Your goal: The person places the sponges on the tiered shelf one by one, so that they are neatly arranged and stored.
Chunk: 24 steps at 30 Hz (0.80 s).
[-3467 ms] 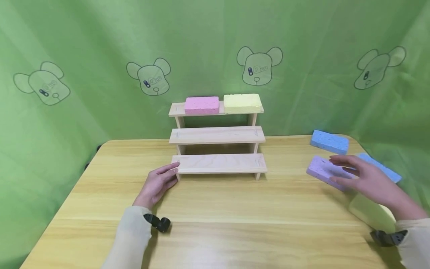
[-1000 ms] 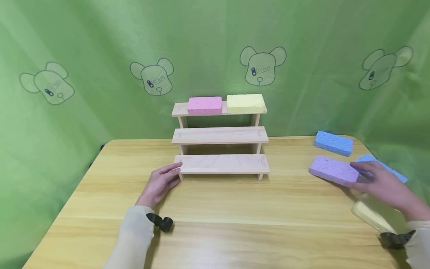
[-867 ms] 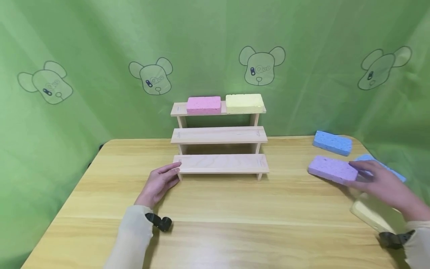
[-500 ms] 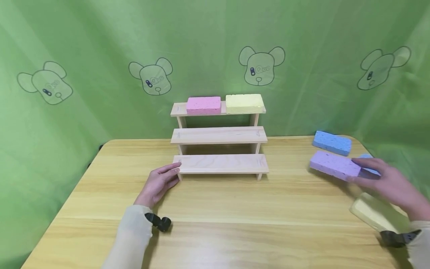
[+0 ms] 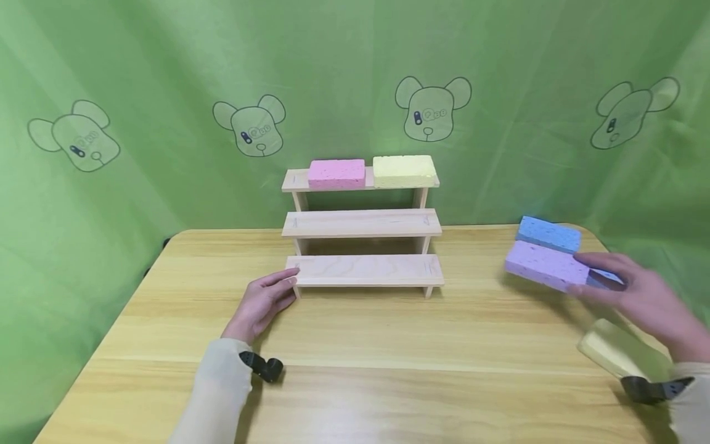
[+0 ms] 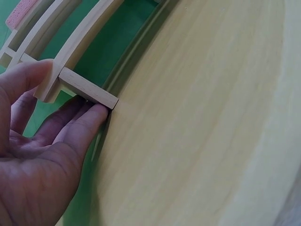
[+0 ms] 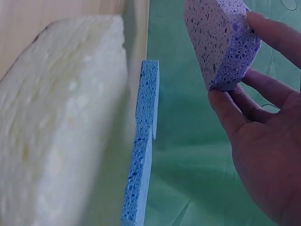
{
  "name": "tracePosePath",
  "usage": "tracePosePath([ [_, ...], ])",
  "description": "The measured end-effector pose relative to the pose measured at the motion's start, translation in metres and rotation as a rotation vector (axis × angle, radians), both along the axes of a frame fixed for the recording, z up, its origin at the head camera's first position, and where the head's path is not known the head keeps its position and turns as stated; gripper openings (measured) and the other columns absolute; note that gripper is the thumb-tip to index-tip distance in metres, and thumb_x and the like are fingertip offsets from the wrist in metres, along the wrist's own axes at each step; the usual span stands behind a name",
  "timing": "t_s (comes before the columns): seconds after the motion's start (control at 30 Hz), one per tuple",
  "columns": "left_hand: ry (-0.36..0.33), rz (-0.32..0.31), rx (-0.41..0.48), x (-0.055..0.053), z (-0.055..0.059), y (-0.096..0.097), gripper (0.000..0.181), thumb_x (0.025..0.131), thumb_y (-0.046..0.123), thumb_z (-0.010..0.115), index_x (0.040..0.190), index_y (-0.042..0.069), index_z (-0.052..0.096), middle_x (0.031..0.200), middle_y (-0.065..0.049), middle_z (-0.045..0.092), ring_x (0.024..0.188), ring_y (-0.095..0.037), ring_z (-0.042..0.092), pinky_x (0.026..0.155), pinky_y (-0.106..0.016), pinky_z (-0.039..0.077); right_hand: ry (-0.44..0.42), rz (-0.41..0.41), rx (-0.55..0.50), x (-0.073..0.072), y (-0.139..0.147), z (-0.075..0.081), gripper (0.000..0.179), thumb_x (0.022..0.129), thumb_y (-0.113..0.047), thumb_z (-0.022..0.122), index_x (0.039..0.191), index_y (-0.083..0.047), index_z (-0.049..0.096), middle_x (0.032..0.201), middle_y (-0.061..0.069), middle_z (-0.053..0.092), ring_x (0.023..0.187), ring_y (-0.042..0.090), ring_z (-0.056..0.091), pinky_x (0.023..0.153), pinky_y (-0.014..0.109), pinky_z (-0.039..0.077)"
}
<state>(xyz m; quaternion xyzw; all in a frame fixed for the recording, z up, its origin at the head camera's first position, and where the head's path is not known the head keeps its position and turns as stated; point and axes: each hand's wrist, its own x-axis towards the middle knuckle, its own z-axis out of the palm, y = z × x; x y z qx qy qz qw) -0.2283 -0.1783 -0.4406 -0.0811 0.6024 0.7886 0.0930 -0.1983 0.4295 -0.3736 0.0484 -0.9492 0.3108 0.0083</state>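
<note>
A three-tier wooden display stand (image 5: 363,269) sits at the middle back of the table. My left hand (image 5: 261,306) holds the left end of its lowest step; in the left wrist view the thumb lies on the board and the fingers (image 6: 84,125) press against the end leg. At the right, my right hand (image 5: 638,296) pinches a purple sponge (image 5: 546,264) by one end, thumb on one side and fingers on the other. The right wrist view shows that sponge (image 7: 228,47) raised off the table. A pink sponge (image 5: 336,174) and a pale yellow sponge (image 5: 404,171) lie on the top step.
Behind the purple sponge lies a blue sponge (image 5: 548,232); another blue sponge (image 5: 607,280) is mostly hidden by the right hand. Another yellow sponge (image 5: 621,348) lies below the right wrist. A green curtain (image 5: 355,74) hangs behind the wooden table (image 5: 355,394).
The right hand, earlier hovering beside the purple sponge, has taken hold of it by its end and lifted it up, slightly toward the back. The left hand has stayed on the stand.
</note>
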Motion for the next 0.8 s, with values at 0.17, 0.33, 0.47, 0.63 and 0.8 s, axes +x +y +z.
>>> tracePosePath([
  [0.17,0.002,0.003,0.001,-0.001,0.001,0.001,0.041,0.094,0.001,0.063,0.134,-0.008,0.054,0.146,-0.013,0.046,0.117,-0.025,0.057,0.098,-0.037,0.049,0.026,-0.002,0.010,-0.001,-0.006,0.004,0.071,0.090,-0.038,0.072,0.150,-0.015,0.042,0.148,0.027,0.032,0.123,0.062,0.028,0.088,0.079,0.022],
  [0.33,-0.001,0.000,0.000,-0.002,0.001,0.001,0.042,0.094,0.001,0.063,0.134,-0.008,0.054,0.146,-0.013,0.046,0.117,-0.023,0.057,0.098,-0.036,0.049,0.047,0.003,-0.016,-0.002,-0.015,0.007,0.069,0.090,-0.035,0.073,0.149,-0.017,0.044,0.149,0.022,0.033,0.129,0.037,0.037,0.107,0.059,0.025],
  [0.47,0.002,-0.008,-0.003,-0.001,0.000,0.000,0.043,0.094,0.001,0.063,0.135,-0.008,0.053,0.146,-0.014,0.045,0.118,-0.024,0.056,0.099,-0.036,0.048,0.052,0.021,-0.080,-0.004,-0.023,0.010,0.064,0.090,-0.028,0.074,0.147,-0.014,0.047,0.151,0.019,0.031,0.110,-0.014,0.041,0.095,0.006,0.030],
  [0.63,-0.001,-0.010,0.000,-0.001,-0.001,0.000,0.044,0.094,0.001,0.063,0.135,-0.009,0.052,0.146,-0.014,0.045,0.118,-0.025,0.056,0.099,-0.037,0.048,0.040,0.039,-0.149,-0.008,-0.031,0.013,0.063,0.090,-0.023,0.074,0.146,-0.010,0.048,0.154,0.017,0.025,0.101,-0.022,0.041,0.079,0.002,0.042],
  [0.8,-0.003,0.002,0.008,-0.001,0.000,0.000,0.043,0.094,0.001,0.064,0.134,-0.008,0.054,0.145,-0.015,0.046,0.118,-0.026,0.057,0.097,-0.036,0.050,0.042,0.039,-0.155,-0.011,-0.037,0.016,0.062,0.090,-0.024,0.074,0.145,-0.012,0.048,0.150,0.009,0.031,0.103,-0.019,0.041,0.079,0.003,0.042],
])
